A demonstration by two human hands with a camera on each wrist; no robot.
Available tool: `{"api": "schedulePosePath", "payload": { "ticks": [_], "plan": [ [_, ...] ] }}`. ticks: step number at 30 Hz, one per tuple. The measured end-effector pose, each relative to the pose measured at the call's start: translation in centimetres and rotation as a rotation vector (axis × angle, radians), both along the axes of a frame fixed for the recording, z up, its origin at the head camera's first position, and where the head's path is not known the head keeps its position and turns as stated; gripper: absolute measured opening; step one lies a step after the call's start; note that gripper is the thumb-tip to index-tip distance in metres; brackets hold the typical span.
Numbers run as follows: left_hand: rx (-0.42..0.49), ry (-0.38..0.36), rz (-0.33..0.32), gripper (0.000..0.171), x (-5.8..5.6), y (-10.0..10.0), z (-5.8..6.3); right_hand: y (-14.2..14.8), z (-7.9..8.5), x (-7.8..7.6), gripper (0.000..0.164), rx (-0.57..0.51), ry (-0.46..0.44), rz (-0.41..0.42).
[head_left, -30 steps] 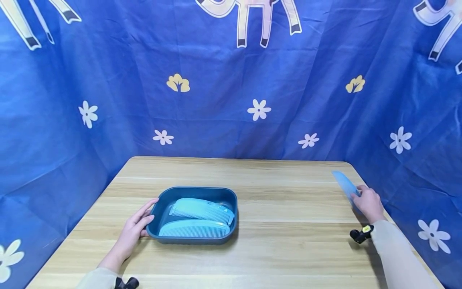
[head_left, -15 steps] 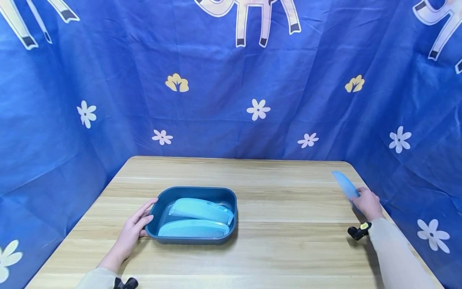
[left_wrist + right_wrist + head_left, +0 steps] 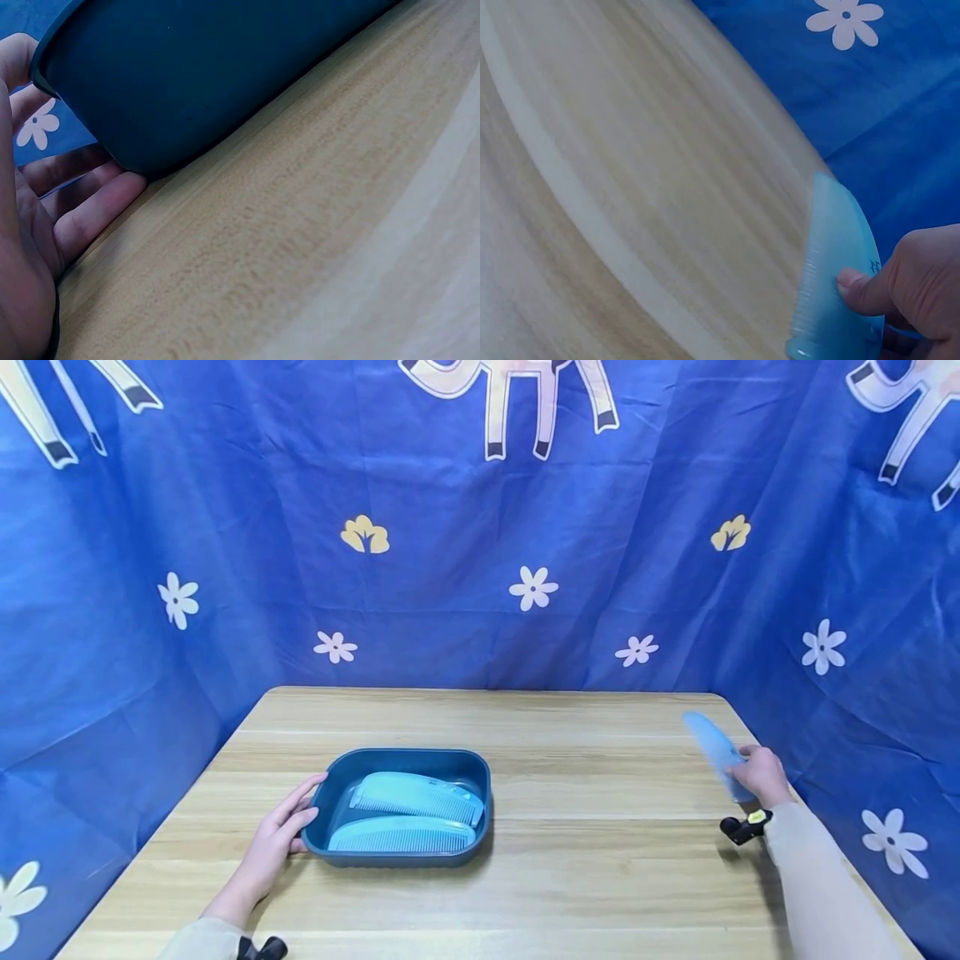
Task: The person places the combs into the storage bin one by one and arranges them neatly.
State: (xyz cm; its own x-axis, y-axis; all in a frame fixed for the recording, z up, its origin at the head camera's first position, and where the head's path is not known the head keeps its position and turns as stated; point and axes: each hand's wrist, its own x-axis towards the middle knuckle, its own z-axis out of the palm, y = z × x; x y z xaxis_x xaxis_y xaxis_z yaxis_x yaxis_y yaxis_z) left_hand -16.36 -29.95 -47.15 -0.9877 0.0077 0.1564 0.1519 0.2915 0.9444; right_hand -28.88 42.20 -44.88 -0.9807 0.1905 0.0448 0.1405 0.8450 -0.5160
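Observation:
Two light blue combs, an upper comb (image 3: 416, 795) and a lower comb (image 3: 401, 834), lie side by side in a dark teal plastic basin (image 3: 321, 852). At the basin's left end my left hand (image 3: 273, 839) holds the rim and wall. The left wrist view shows its upper fingers at the rim and lower fingers against the wall near the tabletop. Over by the table's right edge, my right hand (image 3: 763, 777) grips another light blue comb (image 3: 707, 739). In the right wrist view the thumb presses on this comb's flat face; the other fingers are mostly hidden behind it.
Both hands work over a pale wood-grain table (image 3: 585, 877). Blue cloth (image 3: 450, 643) printed with flowers and animal legs surrounds its back and sides. A black camera mount (image 3: 746, 827) sits on the right wrist, another (image 3: 262, 948) on the left.
The right hand has shifted slightly left, and the comb in it has turned to show more of its flat face. The left hand and basin look unchanged.

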Motion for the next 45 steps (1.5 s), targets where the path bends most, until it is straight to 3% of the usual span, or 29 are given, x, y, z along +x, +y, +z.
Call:
{"api": "schedulePosePath", "payload": {
  "ticks": [11, 16, 22, 28, 34, 45],
  "plan": [
    [-0.001, -0.003, 0.002, 0.046, 0.1, 0.0, 0.0, -1.1, 1.2, -0.2, 0.043, -0.078, -0.023, -0.044],
    [0.005, 0.008, -0.001, 0.046, 0.1, 0.0, -0.1, -1.8, 1.3, -0.1, 0.041, -0.119, 0.018, -0.053],
    [0.013, 0.007, -0.006, 0.047, 0.1, 0.0, 0.0, -2.8, 1.4, 0.0, 0.042, -0.090, 0.068, -0.059],
    [0.013, 0.002, -0.008, 0.046, 0.1, 0.1, -0.1, -4.2, 1.6, -0.3, 0.040, -0.105, 0.129, -0.003],
    [0.030, 0.018, -0.028, 0.046, 0.2, 0.2, 0.2, -6.4, 2.4, 0.0, 0.040, -0.191, 0.093, 0.063],
    [0.025, 0.025, -0.021, 0.046, 0.2, 0.3, 0.2, -9.5, 3.0, 0.1, 0.035, -0.230, 0.094, 0.151]
  ]
}}
